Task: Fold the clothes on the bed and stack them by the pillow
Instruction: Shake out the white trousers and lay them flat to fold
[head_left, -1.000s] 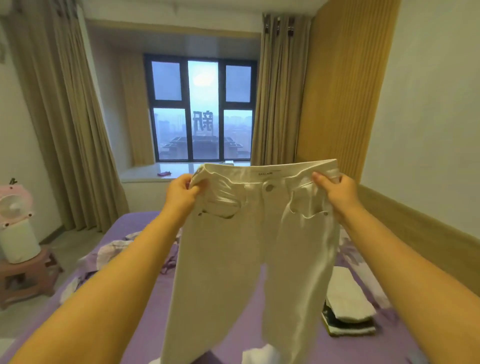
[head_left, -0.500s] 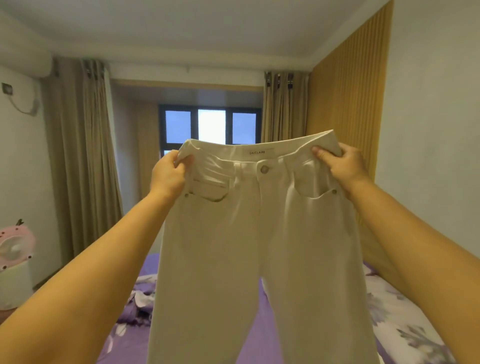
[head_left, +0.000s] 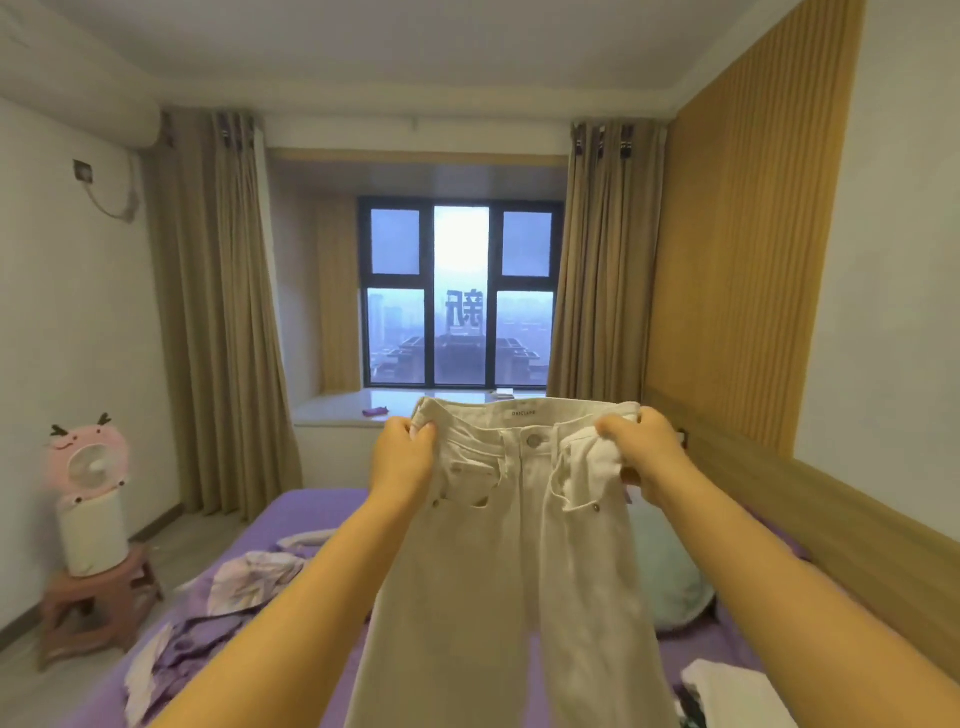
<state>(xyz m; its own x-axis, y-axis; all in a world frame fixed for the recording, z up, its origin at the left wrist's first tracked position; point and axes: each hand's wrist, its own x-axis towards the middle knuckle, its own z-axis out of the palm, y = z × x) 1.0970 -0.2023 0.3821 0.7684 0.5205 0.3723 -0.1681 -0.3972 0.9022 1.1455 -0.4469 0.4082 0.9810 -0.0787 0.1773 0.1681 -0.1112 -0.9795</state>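
White denim trousers (head_left: 514, 561) hang front-facing at 12 o'clock over the bed (head_left: 291, 525); my left hand (head_left: 402, 457) pinches the waistband corner at 11, my right hand (head_left: 641, 452) has fingers curled round bunched waistband at 1. Cloth looks fairly heavy, stiff at seams, limp in the legs, not slippery. I judge the waistband corners the best hold for folding leg onto leg.

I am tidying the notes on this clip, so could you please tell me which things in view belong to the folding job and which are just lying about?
Job:
- white trousers, waistband gripped by left hand and right hand
- loose clothes on the purple bed
- folded stack
- pale pillow

Lying about:
- pink fan
- stool
- curtains
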